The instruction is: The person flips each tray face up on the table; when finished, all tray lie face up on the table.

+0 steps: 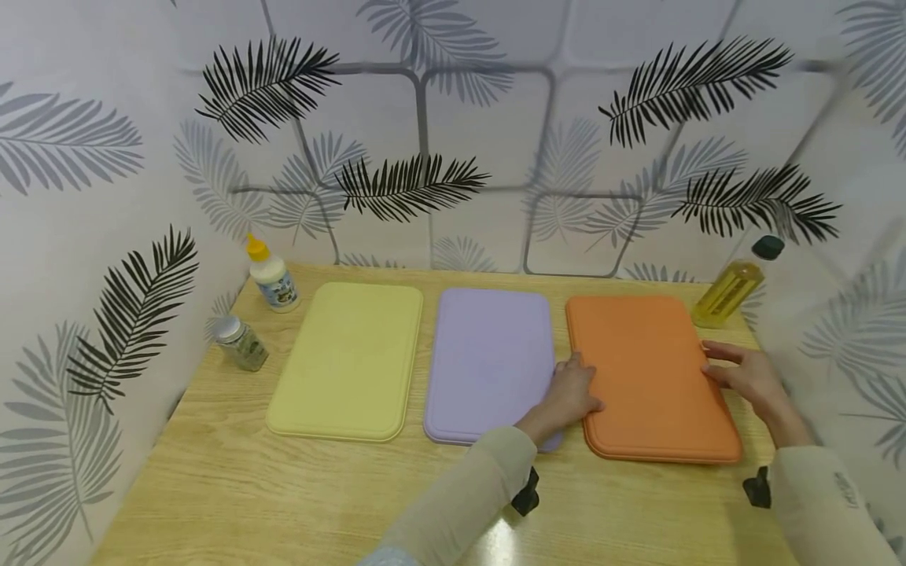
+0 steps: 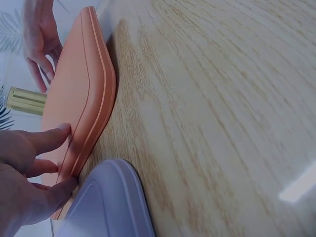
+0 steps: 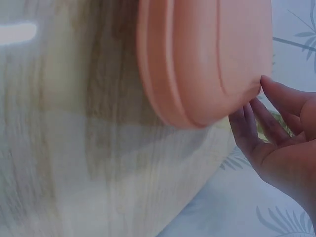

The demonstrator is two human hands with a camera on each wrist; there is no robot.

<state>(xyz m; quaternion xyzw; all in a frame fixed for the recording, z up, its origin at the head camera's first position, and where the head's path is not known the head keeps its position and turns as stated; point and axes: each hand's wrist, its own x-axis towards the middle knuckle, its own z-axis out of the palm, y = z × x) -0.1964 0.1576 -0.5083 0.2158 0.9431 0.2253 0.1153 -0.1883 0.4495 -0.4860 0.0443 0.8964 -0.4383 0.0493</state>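
1. Bench [image 1: 233, 487]: carries three panels in a row. My read on progress: two look set out, neither gripped. Third is between your hands, not released. Letting go of it squared up seems to be what's left.
2. Orange panel [image 1: 647, 369]: the one you're working, last in the row at 3 o'clock. It's at 3 o'clock from your left fingers [image 2: 52, 140], 9 o'clock from your right fingers [image 3: 247, 133]; both sets touch it. Shadow under its 4-5 o'clock corner; can't tell if that corner is off the bench.
3. Yellow panel [image 1: 347, 358]: far 9 o'clock end of the row, flat, well apart from your hands.
4. Purple panel [image 1: 488, 354]: middle, just beside orange at its 9 o'clock. Your left forearm crosses its 5 o'clock corner.
5. Left hand [image 1: 569, 389]: grasping orange's rim at 9 o'clock.
6. Right hand [image 1: 753, 385]: lightly pinching orange's rim at 3 o'clock.
7. Yellow-liquid bottle [image 1: 732, 287]: upright, 1-2 o'clock of orange.
8. Glue bottle [image 1: 272, 279]: 10-11 o'clock of yellow.
9. Jar [image 1: 244, 346]: 9 o'clock of yellow.
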